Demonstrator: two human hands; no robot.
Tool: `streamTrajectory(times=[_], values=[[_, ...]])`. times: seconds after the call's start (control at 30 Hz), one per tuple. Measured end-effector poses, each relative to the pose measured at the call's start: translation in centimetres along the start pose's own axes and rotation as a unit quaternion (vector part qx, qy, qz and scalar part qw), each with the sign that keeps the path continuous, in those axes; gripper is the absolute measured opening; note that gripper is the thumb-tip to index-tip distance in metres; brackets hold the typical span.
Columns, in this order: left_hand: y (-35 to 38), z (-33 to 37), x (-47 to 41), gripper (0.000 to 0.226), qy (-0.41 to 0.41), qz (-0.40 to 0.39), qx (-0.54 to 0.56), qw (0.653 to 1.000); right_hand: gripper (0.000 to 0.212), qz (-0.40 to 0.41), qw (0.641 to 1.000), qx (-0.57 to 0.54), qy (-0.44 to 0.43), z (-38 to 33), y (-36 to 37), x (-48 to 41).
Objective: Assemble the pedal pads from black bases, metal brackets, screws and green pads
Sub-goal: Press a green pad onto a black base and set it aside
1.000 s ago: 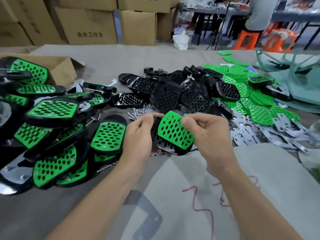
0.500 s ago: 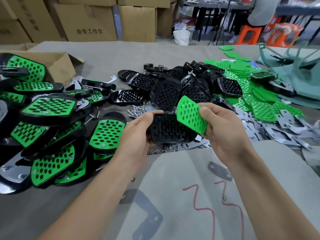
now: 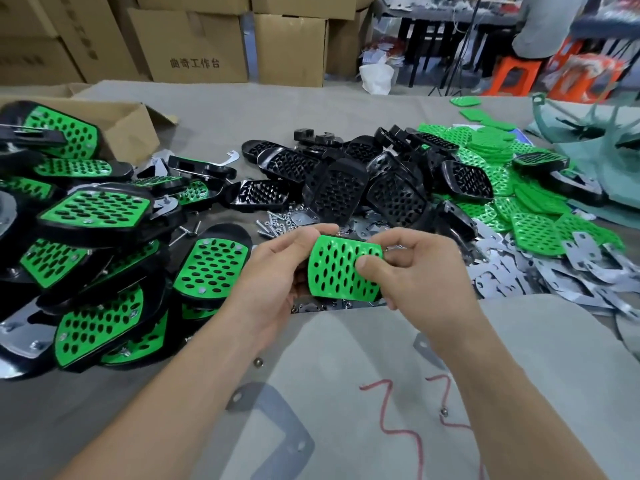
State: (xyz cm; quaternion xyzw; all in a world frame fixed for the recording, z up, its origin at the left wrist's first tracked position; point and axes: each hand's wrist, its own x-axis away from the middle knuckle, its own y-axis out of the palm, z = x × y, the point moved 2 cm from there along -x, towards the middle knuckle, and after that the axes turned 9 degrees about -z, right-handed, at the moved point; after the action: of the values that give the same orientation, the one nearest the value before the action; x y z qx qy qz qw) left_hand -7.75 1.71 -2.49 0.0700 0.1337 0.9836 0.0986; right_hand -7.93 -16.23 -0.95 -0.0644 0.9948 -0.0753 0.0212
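A green perforated pad (image 3: 337,271) lies flat over a black base that is almost fully hidden beneath it, held above the table's middle. My left hand (image 3: 277,275) grips the base and pad from the left side. My right hand (image 3: 419,271) holds the right side, thumb pressed on the pad's face. Behind them lie a heap of black bases (image 3: 367,181), loose green pads (image 3: 526,216), metal brackets (image 3: 540,271) and small screws (image 3: 277,223).
Assembled green-and-black pedal pads (image 3: 100,244) are heaped at the left by an open cardboard box (image 3: 128,119). Grey cloth (image 3: 346,393) with red marks covers the near table. Stacked cartons (image 3: 194,46) stand behind. A person sits at far right on an orange stool (image 3: 516,77).
The green pad, tilted up in my right hand half a second ago, now lies down flat over the black base. Both hands have closed in on the stacked pair.
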Motion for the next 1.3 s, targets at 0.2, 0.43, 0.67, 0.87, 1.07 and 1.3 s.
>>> streamTrajectory(times=[0.2,0.43,0.67,0.87,1.07,1.3], values=[[-0.1,-0.2,-0.3,0.027,0.000,-0.019,0.005,1.000,0.018,0.056,0.991,0.116,0.024,0.3,-0.3,-0.2],[-0.3,-0.6,-0.4,0.039,0.028,-0.063,0.019,0.997,0.019,0.090,0.984,0.141,0.058,-0.2,0.1,0.0],[-0.3,-0.5,-0.3,0.041,0.031,-0.043,0.012,0.999,0.022,0.099,0.983,0.141,0.068,-0.1,0.1,0.2],[-0.4,-0.3,-0.3,0.038,0.006,-0.041,0.026,0.999,0.009,0.033,0.996,0.068,0.042,0.3,-0.2,0.0],[-0.4,0.0,-0.3,0.041,-0.013,-0.040,0.068,0.997,0.016,0.128,0.991,-0.026,0.004,0.2,-1.6,0.0],[-0.1,0.2,-0.2,0.038,0.000,-0.073,0.144,0.987,0.032,-0.077,0.978,-0.185,0.066,0.1,-1.4,0.5]])
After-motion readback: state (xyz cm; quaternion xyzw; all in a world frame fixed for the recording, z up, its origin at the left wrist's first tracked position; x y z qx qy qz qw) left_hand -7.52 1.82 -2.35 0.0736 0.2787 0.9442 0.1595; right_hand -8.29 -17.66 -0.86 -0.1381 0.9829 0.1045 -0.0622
